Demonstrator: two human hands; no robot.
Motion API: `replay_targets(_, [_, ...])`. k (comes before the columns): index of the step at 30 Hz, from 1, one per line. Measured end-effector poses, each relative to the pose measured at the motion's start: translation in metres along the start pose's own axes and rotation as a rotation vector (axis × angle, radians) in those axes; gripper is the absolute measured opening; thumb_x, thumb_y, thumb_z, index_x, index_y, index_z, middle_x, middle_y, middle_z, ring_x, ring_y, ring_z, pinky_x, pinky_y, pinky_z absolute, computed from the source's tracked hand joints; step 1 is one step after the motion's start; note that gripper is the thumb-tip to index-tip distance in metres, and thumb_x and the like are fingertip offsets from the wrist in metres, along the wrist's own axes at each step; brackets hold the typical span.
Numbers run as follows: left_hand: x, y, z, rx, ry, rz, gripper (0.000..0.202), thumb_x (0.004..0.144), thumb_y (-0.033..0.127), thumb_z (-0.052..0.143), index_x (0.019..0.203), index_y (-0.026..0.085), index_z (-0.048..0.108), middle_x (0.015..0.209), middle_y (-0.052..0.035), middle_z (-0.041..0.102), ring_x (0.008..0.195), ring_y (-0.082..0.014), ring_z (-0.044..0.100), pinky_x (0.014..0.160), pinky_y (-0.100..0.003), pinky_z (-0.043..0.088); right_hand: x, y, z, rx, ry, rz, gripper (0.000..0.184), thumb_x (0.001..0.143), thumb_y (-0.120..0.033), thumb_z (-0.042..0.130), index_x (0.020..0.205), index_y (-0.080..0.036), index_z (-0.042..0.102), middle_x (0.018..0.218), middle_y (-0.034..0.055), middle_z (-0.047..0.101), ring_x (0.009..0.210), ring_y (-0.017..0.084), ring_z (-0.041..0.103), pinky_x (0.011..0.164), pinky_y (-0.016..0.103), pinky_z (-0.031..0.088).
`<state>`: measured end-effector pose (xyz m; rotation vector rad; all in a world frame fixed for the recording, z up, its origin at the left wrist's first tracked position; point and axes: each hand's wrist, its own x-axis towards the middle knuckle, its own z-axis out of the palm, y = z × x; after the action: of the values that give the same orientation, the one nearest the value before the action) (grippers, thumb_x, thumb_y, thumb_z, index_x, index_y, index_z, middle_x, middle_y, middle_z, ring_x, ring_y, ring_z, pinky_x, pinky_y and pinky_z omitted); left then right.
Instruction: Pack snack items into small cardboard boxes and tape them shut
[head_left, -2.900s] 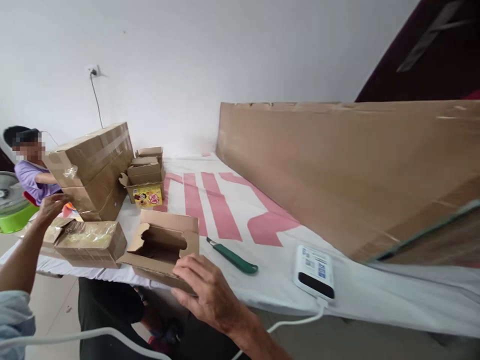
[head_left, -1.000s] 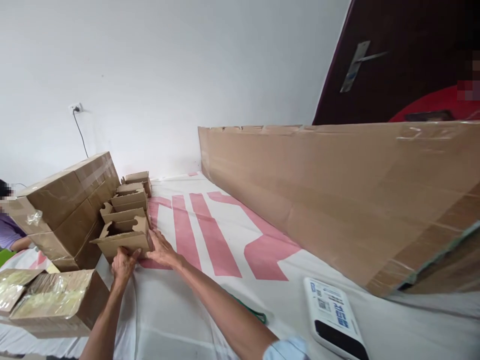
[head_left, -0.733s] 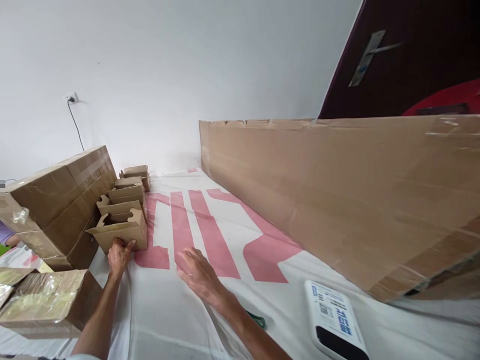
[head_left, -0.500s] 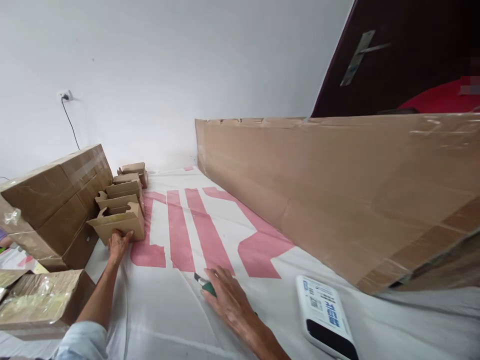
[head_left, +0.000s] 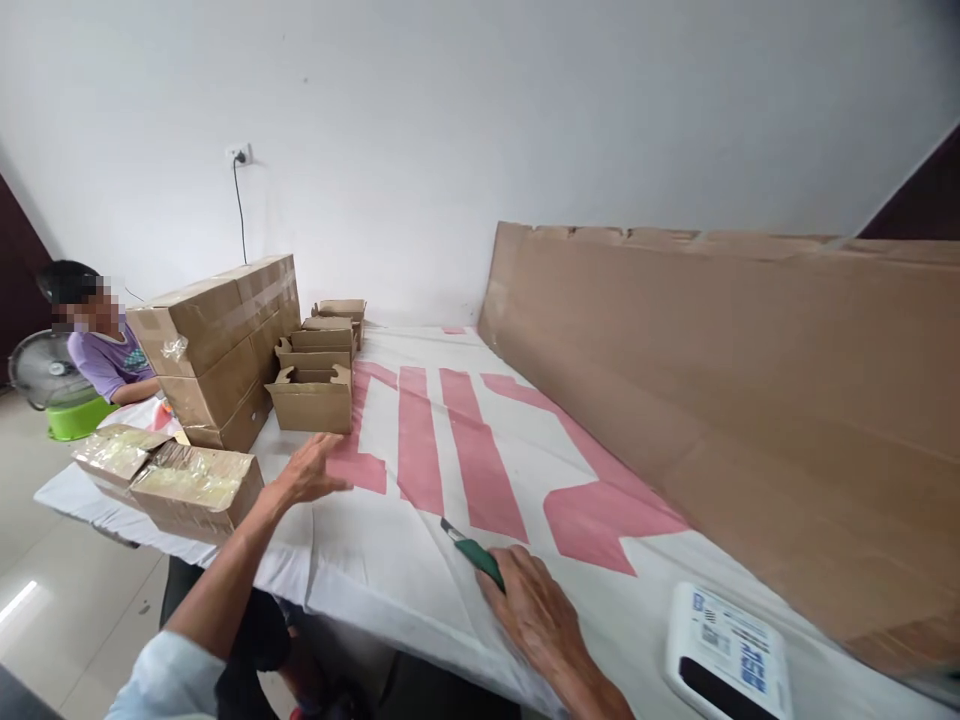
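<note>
Grips a green-handled knife [head_left: 478, 560] in the right hand [head_left: 529, 605], with fingers clenched around the handle's rear and the short metal blade pointing forward and left. Has, right of that hand, a white rounded plastic device [head_left: 731, 645] with a black end, lying on a white cloth printed with pink-red bars [head_left: 367, 570]. Extends the left hand [head_left: 309, 472], released and with fingers apart, just before an open-topped brown cardboard box [head_left: 312, 408]; cannot tell whether touching it. Has, left of the left hand, two low tape-covered cardboard boxes [head_left: 196, 488]. Shows, beyond the left hand, similar brown boxes [head_left: 319, 340] in a row and, to their left, a stack of large taped cartons [head_left: 214, 350]. Has, beyond the right hand, a long brown cardboard panel [head_left: 675, 380]. Shows, far left of the left hand, a person in a purple shirt [head_left: 105, 365], a round grey fan [head_left: 49, 370] and a bright green plastic basin [head_left: 79, 420]. Ends, beyond both hands, at a pale wall [head_left: 420, 150].
</note>
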<state>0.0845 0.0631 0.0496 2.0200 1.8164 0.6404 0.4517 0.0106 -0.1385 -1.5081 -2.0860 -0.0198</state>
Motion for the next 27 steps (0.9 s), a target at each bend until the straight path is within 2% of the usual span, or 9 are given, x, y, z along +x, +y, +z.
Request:
replay_targets(3, [-0.053, -0.011, -0.058, 0.139, -0.123, 0.142, 0.112, 0.057, 0.037, 0.096, 0.159, 0.032, 0.047, 0.167, -0.0116, 0.045, 0.154, -0.0383, 0.041, 0.126, -0.05, 0.032, -0.001, -0.002, -0.001, 0.009, 0.021, 0.031, 0.013, 0.098, -0.031, 0.054, 0.096, -0.025, 0.065, 0.093, 0.0104, 0.066, 0.089, 0.03, 0.062, 0.079, 0.041, 0.048])
replay_targets(7, [-0.082, -0.05, -0.132, 0.418, -0.253, -0.054, 0.128, 0.047, 0.021, 0.092, 0.163, 0.032, 0.04, 0.171, -0.0159, 0.039, 0.158, -0.0418, 0.033, 0.126, -0.056, 0.029, 0.0, -0.008, -0.004, -0.015, 0.039, 0.064, 0.014, 0.098, -0.03, 0.052, 0.092, -0.024, 0.063, 0.093, 0.0104, 0.065, 0.089, 0.029, 0.061, 0.08, 0.04, 0.047])
replay_targets(10, [-0.08, -0.077, -0.155, 0.558, -0.278, -0.171, 0.128, 0.041, 0.013, 0.088, 0.16, 0.027, 0.044, 0.167, -0.0221, 0.042, 0.157, -0.0485, 0.031, 0.124, -0.068, 0.024, 0.001, -0.01, -0.005, -0.008, 0.05, 0.063, 0.013, 0.097, -0.027, 0.051, 0.09, -0.024, 0.062, 0.092, 0.0104, 0.065, 0.092, 0.029, 0.061, 0.081, 0.039, 0.047])
replay_targets(14, [-0.077, -0.077, -0.139, 0.55, -0.22, -0.079, 0.105, 0.052, 0.022, 0.086, 0.152, 0.03, 0.053, 0.155, -0.0189, 0.056, 0.147, -0.0458, 0.048, 0.119, -0.062, 0.035, 0.008, -0.016, -0.005, 0.133, 0.12, 0.13, 0.016, 0.095, -0.031, 0.049, 0.095, -0.022, 0.063, 0.094, 0.0108, 0.068, 0.093, 0.029, 0.064, 0.083, 0.039, 0.048])
replay_targets(17, [-0.08, -0.04, -0.097, 0.49, -0.132, 0.005, 0.094, 0.06, 0.029, 0.087, 0.148, 0.029, 0.055, 0.149, -0.0172, 0.06, 0.139, -0.0425, 0.055, 0.119, -0.056, 0.036, 0.021, -0.038, -0.007, 0.388, 0.132, 0.263, 0.026, 0.094, -0.043, 0.049, 0.098, -0.022, 0.063, 0.088, 0.0091, 0.07, 0.086, 0.028, 0.067, 0.08, 0.039, 0.051])
replay_targets(20, [-0.084, 0.004, -0.05, 0.373, -0.065, 0.118, 0.089, 0.065, 0.037, 0.09, 0.146, 0.027, 0.055, 0.156, -0.0185, 0.054, 0.146, -0.0408, 0.048, 0.122, -0.053, 0.031, 0.037, -0.072, -0.017, 0.742, 0.043, 0.349, 0.041, 0.091, -0.06, 0.054, 0.099, -0.021, 0.063, 0.085, 0.0079, 0.073, 0.077, 0.027, 0.07, 0.072, 0.039, 0.053])
replay_targets(22, [-0.086, 0.019, -0.033, 0.277, -0.067, 0.185, 0.09, 0.069, 0.045, 0.089, 0.149, 0.025, 0.054, 0.161, -0.0191, 0.05, 0.149, -0.041, 0.044, 0.122, -0.054, 0.031, 0.045, -0.093, -0.027, 0.962, -0.011, 0.391, 0.051, 0.087, -0.07, 0.058, 0.099, -0.021, 0.064, 0.093, 0.011, 0.076, 0.077, 0.027, 0.072, 0.068, 0.038, 0.055])
replay_targets(24, [-0.086, 0.014, -0.033, 0.197, 0.006, 0.19, 0.077, 0.08, 0.051, 0.078, 0.148, 0.023, 0.055, 0.162, -0.0179, 0.05, 0.148, -0.0394, 0.046, 0.121, -0.054, 0.034, 0.048, -0.108, -0.038, 1.102, -0.041, 0.421, 0.058, 0.084, -0.076, 0.061, 0.099, -0.02, 0.064, 0.101, 0.0141, 0.078, 0.08, 0.027, 0.075, 0.068, 0.037, 0.056])
replay_targets(27, [-0.087, -0.02, -0.048, 0.109, 0.174, 0.055, 0.049, 0.091, 0.047, 0.06, 0.132, 0.021, 0.068, 0.15, -0.0158, 0.062, 0.138, -0.0353, 0.057, 0.119, -0.05, 0.041, 0.045, -0.121, -0.052, 1.181, -0.049, 0.428, 0.062, 0.082, -0.079, 0.064, 0.1, -0.02, 0.065, 0.107, 0.0158, 0.079, 0.084, 0.027, 0.077, 0.073, 0.039, 0.059])
